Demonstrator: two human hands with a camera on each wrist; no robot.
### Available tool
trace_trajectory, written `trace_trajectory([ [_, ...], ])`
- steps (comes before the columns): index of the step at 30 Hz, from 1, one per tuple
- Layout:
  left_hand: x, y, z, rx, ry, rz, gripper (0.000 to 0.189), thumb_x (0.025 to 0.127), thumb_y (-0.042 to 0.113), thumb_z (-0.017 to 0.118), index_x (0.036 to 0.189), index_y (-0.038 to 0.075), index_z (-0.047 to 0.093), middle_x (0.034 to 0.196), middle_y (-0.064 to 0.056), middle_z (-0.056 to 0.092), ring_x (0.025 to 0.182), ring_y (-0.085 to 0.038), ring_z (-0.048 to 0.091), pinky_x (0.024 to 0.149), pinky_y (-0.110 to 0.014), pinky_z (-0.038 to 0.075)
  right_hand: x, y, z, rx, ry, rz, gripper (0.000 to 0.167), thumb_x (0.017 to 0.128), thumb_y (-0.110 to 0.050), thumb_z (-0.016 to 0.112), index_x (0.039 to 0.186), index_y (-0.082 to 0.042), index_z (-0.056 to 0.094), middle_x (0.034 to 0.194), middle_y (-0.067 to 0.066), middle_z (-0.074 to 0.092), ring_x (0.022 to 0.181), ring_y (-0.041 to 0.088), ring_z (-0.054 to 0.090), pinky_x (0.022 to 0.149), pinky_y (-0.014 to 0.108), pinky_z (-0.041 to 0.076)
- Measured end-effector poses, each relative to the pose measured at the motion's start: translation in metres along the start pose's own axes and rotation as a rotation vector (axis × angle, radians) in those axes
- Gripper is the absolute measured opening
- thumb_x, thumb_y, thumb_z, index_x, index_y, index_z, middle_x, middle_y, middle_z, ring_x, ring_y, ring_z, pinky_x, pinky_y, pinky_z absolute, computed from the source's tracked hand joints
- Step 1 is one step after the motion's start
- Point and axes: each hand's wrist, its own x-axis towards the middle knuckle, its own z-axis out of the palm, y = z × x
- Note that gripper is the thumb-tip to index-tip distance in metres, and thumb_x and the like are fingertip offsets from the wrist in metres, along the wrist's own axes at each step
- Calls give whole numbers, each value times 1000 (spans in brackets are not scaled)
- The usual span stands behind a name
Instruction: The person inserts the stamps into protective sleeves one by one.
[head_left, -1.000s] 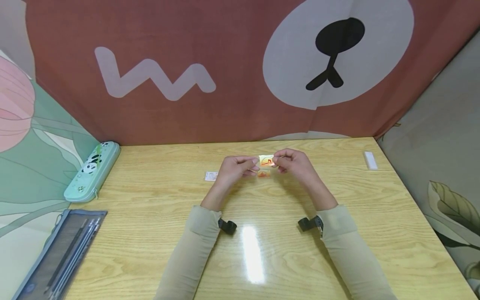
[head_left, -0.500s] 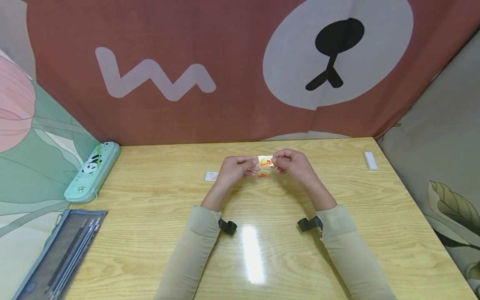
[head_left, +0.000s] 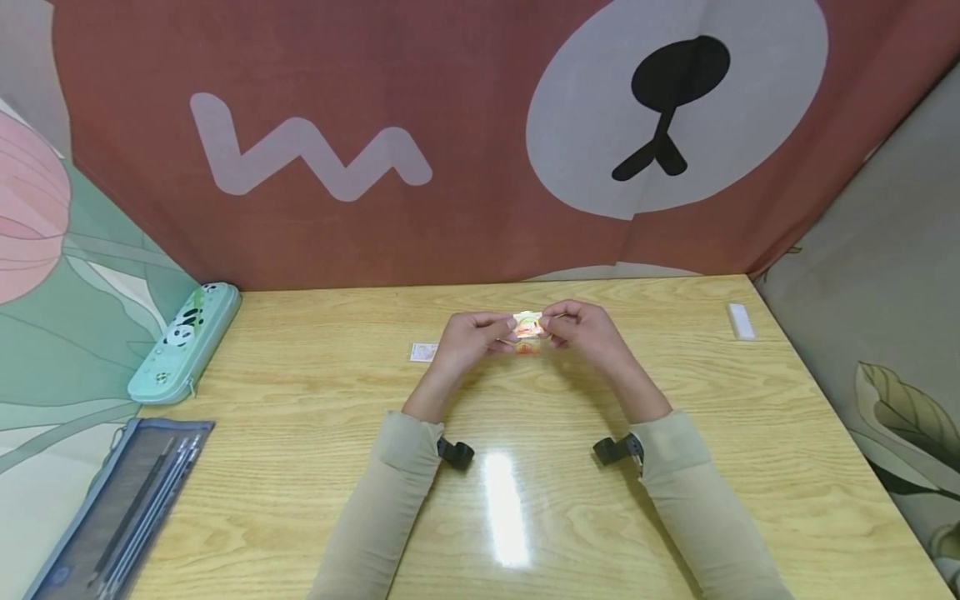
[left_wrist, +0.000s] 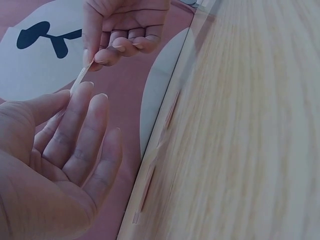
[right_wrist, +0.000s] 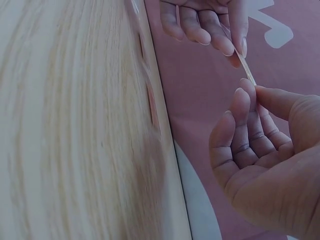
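A small shiny card, yellow and orange with bright glare, is held up between both hands in the head view. My left hand pinches its left end between thumb and fingers. At its right end, my right hand pinches it the same way. Both wrist views show the thin card edge-on, raised off the table. Below it lies an orange and gold card, flat on the wood and partly hidden. A whitish printed card lies left of my left hand, which covers part of it.
The wooden table meets a red-brown cloth at its back edge. On the left are a mint panda pencil case and a dark mesh pouch with pencils. A small white block lies at the back right.
The held card has shifted slightly left and down, and its face now reflects brighter glare. My right hand moved slightly left with it; the left hand stays almost still.
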Motion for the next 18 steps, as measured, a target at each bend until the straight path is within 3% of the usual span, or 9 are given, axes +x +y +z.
trace_trajectory([
  [10, 0, -1, 0, -2, -7, -4, 25, 94, 17, 73, 112, 0, 76, 95, -16, 78, 69, -13, 74, 90, -47, 62, 2, 2, 4, 26, -18, 1, 26, 98, -19, 65, 114, 2, 65, 82, 0, 72, 77, 18, 68, 79, 36, 62],
  [18, 0, 0, 2, -15, 0, -1, 27, 94, 13, 72, 113, -5, 74, 86, -13, 78, 65, -10, 72, 91, -52, 60, -3, -3, 7, 27, -22, 10, 23, 98, -17, 64, 113, 1, 65, 77, -4, 70, 72, 13, 65, 77, 35, 61],
])
